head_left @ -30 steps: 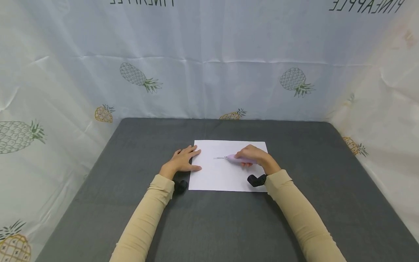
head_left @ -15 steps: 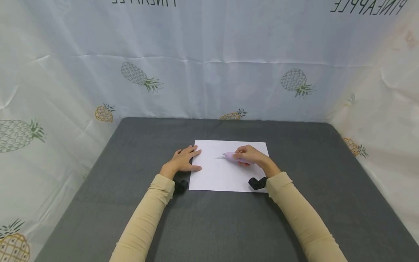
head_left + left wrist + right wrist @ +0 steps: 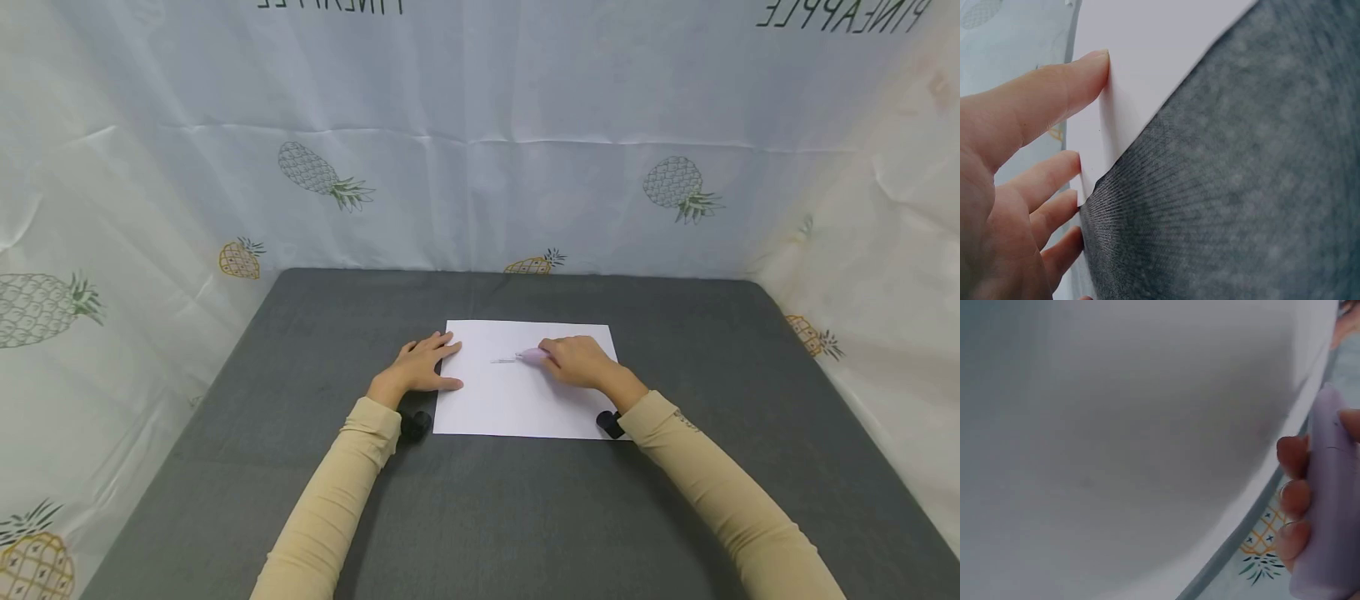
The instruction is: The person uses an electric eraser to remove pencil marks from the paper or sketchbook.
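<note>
In the head view, a white sheet (image 3: 491,408) lies flat on the dark counter (image 3: 480,517). The left hand (image 3: 415,368) rests at the sheet's left edge, its fingers fanned apart and the thumb spread well away from them, holding nothing. The right hand (image 3: 583,362) is over the sheet's right half, knuckles up, curled round a lilac pen-like tool (image 3: 532,356) that points left across the sheet's middle. Its tip is at short faint strokes (image 3: 504,361) on the sheet; whether it touches cannot be told. Both forearms, in beige sleeves (image 3: 322,504), slant inward toward the sheet.

In the left wrist view, the thumb reaches straight out over the sheet, while other fingertips are at its edge.

In the right wrist view, bent fingers press one side of the tool above the sheet.
</note>
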`<state>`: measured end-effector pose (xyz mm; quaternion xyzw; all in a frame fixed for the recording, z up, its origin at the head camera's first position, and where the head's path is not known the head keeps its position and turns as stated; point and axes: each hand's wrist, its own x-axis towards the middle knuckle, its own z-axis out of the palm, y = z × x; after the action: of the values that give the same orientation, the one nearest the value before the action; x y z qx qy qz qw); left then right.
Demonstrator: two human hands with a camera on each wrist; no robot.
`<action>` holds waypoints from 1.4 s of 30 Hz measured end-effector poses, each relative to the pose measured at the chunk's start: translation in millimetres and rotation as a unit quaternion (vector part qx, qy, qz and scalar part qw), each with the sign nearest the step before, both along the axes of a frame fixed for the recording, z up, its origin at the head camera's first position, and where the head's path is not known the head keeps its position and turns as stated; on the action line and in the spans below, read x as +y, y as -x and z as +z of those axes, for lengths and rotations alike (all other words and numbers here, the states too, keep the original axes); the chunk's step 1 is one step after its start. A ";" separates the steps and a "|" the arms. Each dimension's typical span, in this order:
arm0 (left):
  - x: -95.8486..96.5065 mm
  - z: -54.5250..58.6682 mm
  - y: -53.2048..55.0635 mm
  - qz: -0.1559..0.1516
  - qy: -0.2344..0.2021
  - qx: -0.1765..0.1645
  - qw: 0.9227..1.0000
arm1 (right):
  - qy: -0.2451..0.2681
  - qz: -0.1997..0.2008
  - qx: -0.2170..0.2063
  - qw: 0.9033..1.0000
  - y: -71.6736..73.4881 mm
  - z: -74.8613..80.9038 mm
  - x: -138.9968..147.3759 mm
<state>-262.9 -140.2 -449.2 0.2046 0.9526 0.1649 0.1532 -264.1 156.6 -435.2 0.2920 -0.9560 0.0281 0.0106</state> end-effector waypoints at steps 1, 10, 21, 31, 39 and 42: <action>-0.1 0.3 -0.2 0.001 0.000 0.000 1.000 | 0.002 0.007 0.008 1.000 0.7 -1.1 1.0; 0.2 2.6 -1.0 0.001 0.001 -0.003 1.000 | 0.045 0.008 0.003 0.999 5.7 -4.5 4.7; 0.6 1.7 -0.3 0.002 0.000 -0.006 1.000 | 0.028 -0.001 -0.027 0.999 7.0 -2.8 1.6; 0.6 -1.1 0.8 0.005 -0.001 -0.008 1.000 | 0.017 0.009 -0.031 0.999 7.0 2.3 -0.7; 1.2 -0.1 0.4 0.003 0.001 -0.011 1.000 | 0.026 0.002 -0.053 0.998 7.9 -2.6 3.8; 1.1 0.8 0.3 0.003 -0.001 -0.010 1.000 | 0.049 -0.003 -0.064 0.997 9.4 -3.8 5.9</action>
<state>-263.2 -139.1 -448.4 0.2005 0.9515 0.1680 0.1620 -273.6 162.6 -439.0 0.2860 -0.9530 0.0931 -0.0365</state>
